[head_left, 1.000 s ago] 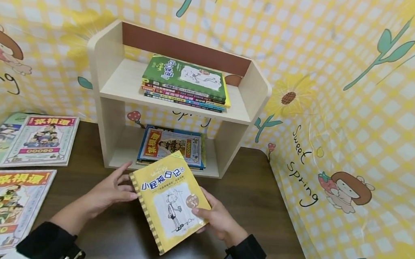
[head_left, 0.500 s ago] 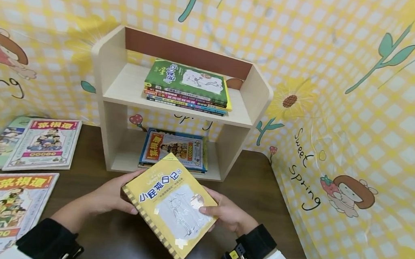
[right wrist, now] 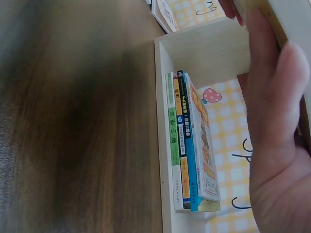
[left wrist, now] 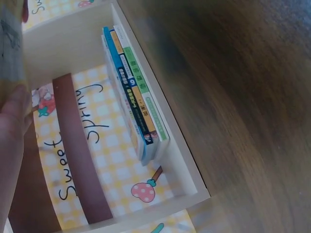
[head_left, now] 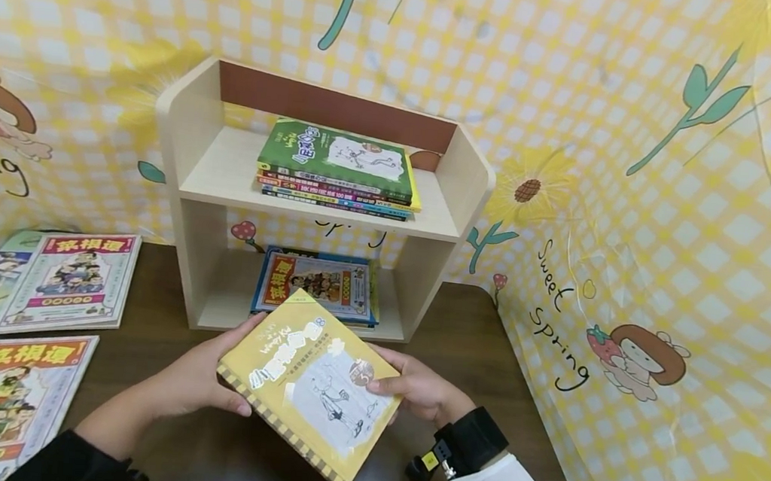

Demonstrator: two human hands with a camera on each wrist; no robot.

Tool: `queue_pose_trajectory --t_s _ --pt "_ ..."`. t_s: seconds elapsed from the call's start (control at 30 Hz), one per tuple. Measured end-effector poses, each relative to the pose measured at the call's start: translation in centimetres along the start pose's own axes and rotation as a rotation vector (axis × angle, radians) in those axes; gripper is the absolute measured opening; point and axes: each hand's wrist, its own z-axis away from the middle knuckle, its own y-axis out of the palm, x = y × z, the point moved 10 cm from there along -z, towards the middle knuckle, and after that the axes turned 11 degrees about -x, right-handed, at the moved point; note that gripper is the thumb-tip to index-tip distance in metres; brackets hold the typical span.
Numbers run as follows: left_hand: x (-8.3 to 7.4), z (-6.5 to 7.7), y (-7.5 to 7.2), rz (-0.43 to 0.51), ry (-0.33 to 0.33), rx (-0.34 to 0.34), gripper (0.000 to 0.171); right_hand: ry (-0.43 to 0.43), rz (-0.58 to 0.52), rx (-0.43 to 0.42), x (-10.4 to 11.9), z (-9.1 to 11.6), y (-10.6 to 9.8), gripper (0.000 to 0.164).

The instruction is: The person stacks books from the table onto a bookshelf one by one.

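A yellow book (head_left: 309,385) with a cartoon figure on its cover is held tilted above the table, in front of the shelf. My right hand (head_left: 424,387) grips its right edge, thumb on the cover and fingers underneath. At the left corner, my left hand (head_left: 194,376) holds the spine side, its thumb by the edge and its other fingers partly hidden behind the book. In the left wrist view part of the left hand (left wrist: 12,131) shows beside the book (left wrist: 10,53). The right wrist view shows the right hand (right wrist: 274,116) with its thumb against the book.
A two-tier wooden shelf (head_left: 183,255) stands behind the hands. Its upper tier carries a book stack topped by a green book (head_left: 337,161); its lower tier holds another stack (head_left: 317,284). Magazines (head_left: 13,400) lie on the dark table (head_left: 485,354) at left.
My left hand has closed in on the yellow book's left side and now holds it. The book has turned slightly counterclockwise and its glare has shifted.
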Motion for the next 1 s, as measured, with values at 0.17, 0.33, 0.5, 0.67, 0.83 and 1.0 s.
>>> queue_pose_trajectory --t_s 0.17,0.33,0.5,0.67,0.83,1.0 --pt "-0.9 0.6 -0.9 -0.234 0.01 -0.116 0.114 0.009 0.018 -0.083 0.4 -0.4 -0.7 0.067" --pt "-1.7 0.9 -1.4 -0.376 0.049 -0.176 0.114 0.018 0.022 -0.128 0.8 -0.8 -0.9 0.062" --pt "-1.7 0.9 -1.9 -0.434 0.041 -0.238 0.11 0.01 -0.028 -0.285 1.3 -0.9 -2.0 0.051" --pt "-1.1 0.8 -2.3 -0.403 -0.031 -0.321 0.111 -0.043 -0.103 -0.463 2.0 -1.0 -2.9 0.059" --pt "-1.1 0.5 -2.0 -0.328 -0.026 -0.383 0.112 -0.122 -0.16 -0.568 2.5 -1.0 -2.7 0.075" --pt "-1.4 0.6 -2.0 -0.313 -0.008 -0.457 0.113 -0.168 -0.205 -0.562 2.9 -0.8 -1.3 0.075"
